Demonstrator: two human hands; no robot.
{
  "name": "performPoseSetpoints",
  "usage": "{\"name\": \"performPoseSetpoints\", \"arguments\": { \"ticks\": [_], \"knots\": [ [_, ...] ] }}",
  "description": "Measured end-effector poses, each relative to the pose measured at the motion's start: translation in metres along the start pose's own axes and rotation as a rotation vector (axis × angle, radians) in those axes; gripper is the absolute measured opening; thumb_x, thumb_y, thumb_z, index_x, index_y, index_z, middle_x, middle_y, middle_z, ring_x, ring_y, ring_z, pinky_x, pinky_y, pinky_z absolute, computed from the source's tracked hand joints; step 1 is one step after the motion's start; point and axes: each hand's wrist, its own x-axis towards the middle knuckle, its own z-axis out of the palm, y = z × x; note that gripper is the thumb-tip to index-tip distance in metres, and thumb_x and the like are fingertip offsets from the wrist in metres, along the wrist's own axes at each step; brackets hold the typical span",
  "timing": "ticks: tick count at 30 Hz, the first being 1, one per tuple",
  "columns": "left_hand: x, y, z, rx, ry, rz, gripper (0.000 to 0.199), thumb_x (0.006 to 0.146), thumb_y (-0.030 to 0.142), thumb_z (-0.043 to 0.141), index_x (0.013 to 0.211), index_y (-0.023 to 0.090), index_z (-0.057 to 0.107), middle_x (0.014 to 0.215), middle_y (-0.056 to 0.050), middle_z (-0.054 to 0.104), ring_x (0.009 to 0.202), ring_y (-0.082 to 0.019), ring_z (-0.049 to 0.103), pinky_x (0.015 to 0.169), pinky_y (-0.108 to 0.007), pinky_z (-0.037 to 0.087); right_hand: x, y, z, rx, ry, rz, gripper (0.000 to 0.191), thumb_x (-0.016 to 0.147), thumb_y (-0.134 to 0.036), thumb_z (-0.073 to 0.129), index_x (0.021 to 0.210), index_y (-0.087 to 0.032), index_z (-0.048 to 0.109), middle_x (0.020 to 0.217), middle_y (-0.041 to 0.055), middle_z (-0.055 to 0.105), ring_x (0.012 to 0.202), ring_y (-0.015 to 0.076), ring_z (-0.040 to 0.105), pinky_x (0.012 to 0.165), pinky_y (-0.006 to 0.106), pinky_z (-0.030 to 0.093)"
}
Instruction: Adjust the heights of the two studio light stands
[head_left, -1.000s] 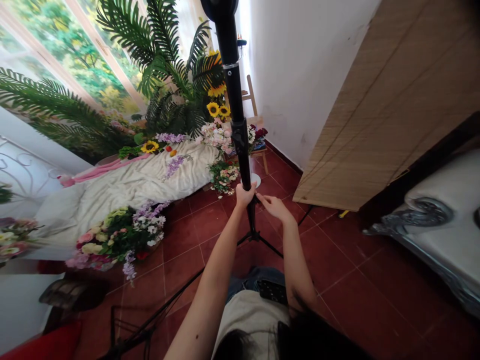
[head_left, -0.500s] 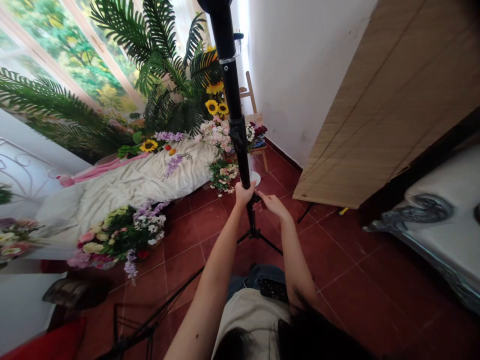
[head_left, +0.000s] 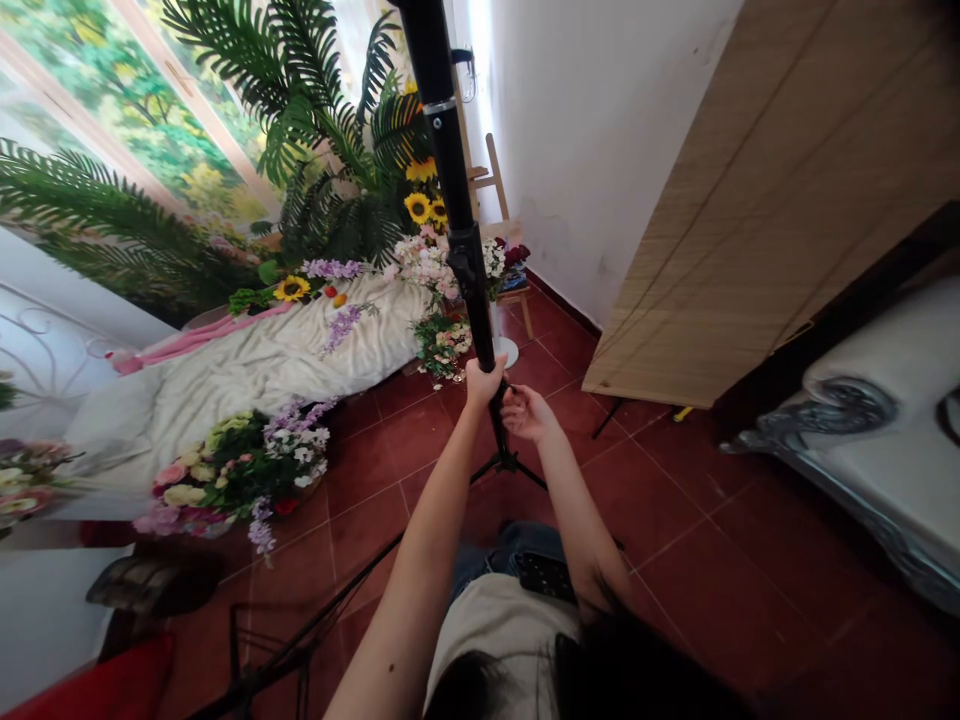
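Observation:
A black telescopic stand (head_left: 466, 262) rises from spread legs on the floor and leans up past the top edge. My left hand (head_left: 484, 381) is wrapped round its pole, below the black clamp collar. Just below and to the right, my right hand (head_left: 524, 412) has its fingers curled at a small dark knob on the pole's side. That knob is mostly hidden by the fingers.
A bench with cream cloth (head_left: 255, 370) and flower bunches (head_left: 240, 465) lies at the left. A wooden panel (head_left: 697, 250) and an ornate white sofa (head_left: 892, 420) stand at the right. Another black stand (head_left: 330, 610) crosses the lower left.
My right hand has turned and its fingers have curled in at the pole. The stand's upper part has shifted slightly left in view, my left hand still round it.

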Motion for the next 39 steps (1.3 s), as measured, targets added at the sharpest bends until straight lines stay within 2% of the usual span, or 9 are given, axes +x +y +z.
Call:
{"name": "performPoseSetpoints", "arguments": {
  "ticks": [6, 12, 21, 24, 29, 32, 34, 36, 39],
  "knots": [
    [0.0, 0.0, 0.003, -0.029, -0.001, -0.027, 0.038, 0.069, 0.045, 0.068, 0.052, 0.016, 0.048, 0.049, 0.0, 0.053, 0.044, -0.008, 0.048, 0.048, -0.022, 0.042, -0.013, 0.003, 0.011, 0.07, -0.017, -0.073, 0.027, 0.089, -0.024, 0.035, 0.078, -0.021, 0.059, 0.076, -0.0016, 0.07, 0.041, 0.0086, 0.03, 0.042, 0.02, 0.027],
    [-0.005, 0.004, 0.004, -0.006, 0.009, -0.035, 0.04, 0.065, 0.048, 0.069, 0.052, 0.016, 0.049, 0.05, 0.0, 0.053, 0.046, -0.008, 0.047, 0.048, -0.021, 0.041, -0.011, 0.011, 0.01, -0.036, -0.017, -0.198, 0.023, 0.087, -0.027, 0.038, 0.078, -0.023, 0.059, 0.069, -0.003, 0.068, 0.042, 0.0081, 0.031, 0.046, 0.02, 0.032],
    [-0.017, 0.014, 0.002, -0.012, 0.028, -0.017, 0.035, 0.066, 0.046, 0.068, 0.057, 0.017, 0.051, 0.058, 0.0, 0.053, 0.056, -0.009, 0.047, 0.056, -0.021, 0.042, -0.009, 0.011, 0.015, 0.021, 0.086, -0.156, 0.024, 0.086, -0.026, 0.037, 0.076, -0.023, 0.059, 0.068, -0.003, 0.068, 0.042, 0.0095, 0.034, 0.049, 0.021, 0.036],
    [-0.021, 0.011, 0.001, -0.029, 0.029, -0.018, 0.032, 0.068, 0.046, 0.068, 0.065, 0.016, 0.055, 0.064, 0.0, 0.055, 0.06, -0.009, 0.049, 0.059, -0.021, 0.043, -0.01, 0.009, 0.018, 0.082, 0.126, -0.132, 0.025, 0.086, -0.025, 0.037, 0.076, -0.023, 0.06, 0.067, -0.0028, 0.068, 0.043, 0.0094, 0.036, 0.05, 0.022, 0.037],
    [-0.035, -0.003, -0.005, -0.066, 0.052, -0.024, 0.031, 0.075, 0.043, 0.062, 0.091, 0.017, 0.058, 0.083, -0.003, 0.061, 0.073, -0.011, 0.056, 0.069, -0.022, 0.046, -0.011, 0.01, 0.029, 0.16, 0.194, -0.119, 0.025, 0.086, -0.024, 0.037, 0.071, -0.022, 0.057, 0.058, -0.0035, 0.064, 0.039, 0.0088, 0.034, 0.047, 0.02, 0.036],
    [-0.047, -0.018, -0.023, -0.092, 0.04, -0.024, 0.034, 0.077, 0.04, 0.06, 0.103, 0.017, 0.057, 0.098, -0.008, 0.064, 0.088, -0.014, 0.06, 0.079, -0.024, 0.047, -0.012, 0.012, 0.034, 0.163, 0.268, -0.133, 0.026, 0.086, -0.024, 0.036, 0.067, -0.021, 0.054, 0.053, -0.0028, 0.06, 0.038, 0.009, 0.034, 0.044, 0.021, 0.035],
    [-0.064, -0.034, -0.045, -0.078, 0.006, -0.076, 0.033, 0.076, 0.038, 0.062, 0.101, 0.016, 0.059, 0.098, -0.009, 0.065, 0.088, -0.014, 0.061, 0.079, -0.026, 0.048, -0.013, 0.015, 0.037, 0.106, 0.301, -0.153, 0.024, 0.084, -0.024, 0.037, 0.065, -0.021, 0.052, 0.051, -0.0026, 0.057, 0.037, 0.0091, 0.034, 0.042, 0.021, 0.035],
    [-0.09, -0.055, -0.077, -0.025, -0.075, -0.205, 0.029, 0.075, 0.038, 0.061, 0.091, 0.014, 0.061, 0.084, -0.008, 0.066, 0.075, -0.014, 0.062, 0.072, -0.026, 0.049, -0.015, 0.019, 0.038, 0.022, 0.295, -0.208, 0.02, 0.081, -0.026, 0.041, 0.064, -0.021, 0.05, 0.051, -0.0031, 0.056, 0.038, 0.0086, 0.035, 0.042, 0.021, 0.035],
    [-0.152, -0.091, -0.141, 0.056, -0.152, -0.441, 0.024, 0.073, 0.036, 0.061, 0.08, 0.013, 0.062, 0.071, -0.005, 0.066, 0.061, -0.013, 0.06, 0.064, -0.027, 0.05, -0.021, 0.031, 0.039, -0.072, 0.278, -0.319, 0.016, 0.077, -0.03, 0.047, 0.063, -0.021, 0.048, 0.055, -0.0041, 0.056, 0.039, 0.007, 0.036, 0.042, 0.02, 0.036]
  ]
}}
